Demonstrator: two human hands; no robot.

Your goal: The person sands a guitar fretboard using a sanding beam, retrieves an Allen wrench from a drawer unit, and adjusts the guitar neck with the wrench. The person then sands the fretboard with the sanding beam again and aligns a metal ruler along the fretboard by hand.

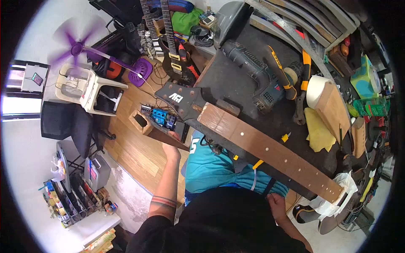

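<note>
A guitar neck lies diagonally on the dark bench top, with a dark headstock (179, 98) marked with white letters and a brown fingerboard (253, 143) with pale dots and no frets visible. White masking tape (348, 187) wraps its far right end. Low on the left, my left hand (171, 147) closes around a wooden beam (162, 134) at the bench's edge; part of the fingers is hidden. My right hand (277, 205) is curled beside my lap near a dark strip (270, 187). What it holds, if anything, is hidden.
A power drill (249, 67), yellow-handled cutter (280, 71), yellow cloth (318, 130) and sanding block (329, 103) lie on the bench. Effect pedals (162, 117) are beyond its left edge. Guitars (173, 46) stand behind. A purple fan (78, 48) spins near a white chair (90, 88).
</note>
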